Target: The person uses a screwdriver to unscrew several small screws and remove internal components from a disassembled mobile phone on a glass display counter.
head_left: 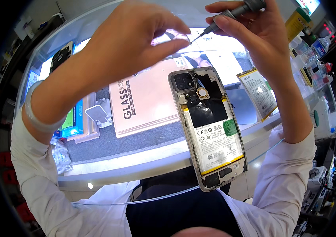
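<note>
My right hand (251, 35) grips a dark grey screwdriver (231, 16), its thin shaft pointing down to the left. Close to its tip, my left hand (144, 35) has thumb and fingers drawn together in a pinch. Something tiny and dark shows there, too small to name. Below both hands lies a smartphone (194, 98) with its back cover off. Its camera block, black film and white battery (215, 148) with yellow edges and a green sticker are exposed. To its right, beside my right wrist, rests a loose battery (258, 93) with yellow edges.
The phone's lower end reaches past the curved glass edge (144, 202) near my body. Pink flat boxes (144, 106), a blue box (79, 118) and a white stand (100, 112) show under the glass. A yellow bottle with a green cap (297, 23) and small bottles stand at right.
</note>
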The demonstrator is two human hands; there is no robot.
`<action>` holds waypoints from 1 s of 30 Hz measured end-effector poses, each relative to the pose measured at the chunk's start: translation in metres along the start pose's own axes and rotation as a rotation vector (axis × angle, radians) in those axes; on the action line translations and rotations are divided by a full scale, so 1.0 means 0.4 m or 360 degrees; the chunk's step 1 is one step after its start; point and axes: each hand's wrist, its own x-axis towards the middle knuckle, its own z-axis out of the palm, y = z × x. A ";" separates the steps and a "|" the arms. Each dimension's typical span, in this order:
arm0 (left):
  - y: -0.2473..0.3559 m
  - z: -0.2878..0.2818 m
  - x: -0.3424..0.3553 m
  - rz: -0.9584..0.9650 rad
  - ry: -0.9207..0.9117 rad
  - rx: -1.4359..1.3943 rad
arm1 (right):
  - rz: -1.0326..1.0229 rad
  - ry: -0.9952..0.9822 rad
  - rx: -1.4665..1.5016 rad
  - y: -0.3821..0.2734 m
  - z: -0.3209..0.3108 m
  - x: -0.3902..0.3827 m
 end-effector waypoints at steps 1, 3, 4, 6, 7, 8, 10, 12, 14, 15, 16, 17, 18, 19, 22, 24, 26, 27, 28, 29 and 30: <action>-0.010 0.006 0.005 -0.0157 0.0034 -0.0133 | 0.0009 0.0046 0.0003 0.003 0.010 0.002; -0.009 0.007 0.016 -0.0163 -0.0074 -0.0013 | 0.0004 0.0105 0.0027 0.010 0.020 0.003; -0.008 0.010 0.023 -0.0163 -0.0128 0.0042 | -0.0010 0.0117 0.0048 0.016 0.021 0.002; -0.018 0.021 0.025 -0.0205 -0.0097 -0.0017 | -0.0021 0.0132 0.0059 0.016 0.025 0.002; -0.037 0.034 0.019 -0.0220 -0.0042 -0.0131 | -0.0017 0.0134 0.0049 0.013 0.028 0.002; -0.046 0.041 0.014 -0.0235 0.0013 -0.0244 | -0.0015 0.0135 0.0040 0.011 0.030 0.001; -0.041 0.038 0.019 -0.0243 -0.0051 -0.0114 | -0.0027 0.0141 -0.0002 0.014 0.024 0.003; -0.042 0.040 0.019 -0.0227 -0.0097 -0.0004 | -0.0036 0.0139 -0.0044 0.018 0.017 0.005; -0.051 0.050 0.014 -0.0186 -0.0125 0.0083 | -0.0042 0.0132 -0.0088 0.024 0.010 0.006; -0.053 0.051 0.013 -0.0196 -0.0141 0.0072 | -0.0053 0.0117 -0.0113 0.020 0.013 0.004; -0.056 0.052 0.013 -0.0206 -0.0156 0.0061 | -0.0064 0.0103 -0.0138 0.011 0.017 0.002; -0.058 0.053 0.012 -0.0215 -0.0171 0.0049 | -0.0074 0.0089 -0.0164 0.008 0.019 0.000; -0.057 0.052 0.014 -0.0180 -0.0159 0.0077 | -0.0077 0.0080 -0.0152 0.012 0.016 0.001; -0.056 0.050 0.016 -0.0145 -0.0148 0.0104 | -0.0080 0.0072 -0.0140 0.022 0.010 0.002; -0.081 0.040 0.012 -0.0175 -0.0038 -0.0047 | -0.0053 0.0062 -0.0170 0.018 0.007 0.002; -0.090 0.029 0.008 -0.0229 -0.0036 -0.0127 | -0.0029 0.0042 -0.0175 0.011 0.007 0.000; -0.074 0.003 0.010 -0.0274 -0.0132 -0.0108 | -0.0010 0.0001 -0.0139 0.008 0.006 -0.003; -0.060 -0.007 0.016 -0.0280 -0.0245 -0.0004 | 0.0034 -0.0026 -0.0155 0.007 0.008 -0.005; -0.043 -0.018 0.023 -0.0288 -0.0357 0.0102 | 0.0078 -0.0055 -0.0170 0.007 0.012 -0.008; -0.035 -0.022 0.026 -0.0296 -0.0468 0.0207 | 0.0122 -0.0083 -0.0184 0.008 0.016 -0.008; -0.033 -0.023 0.025 -0.0287 -0.0453 0.0157 | 0.0101 -0.0107 -0.0220 0.013 0.020 -0.009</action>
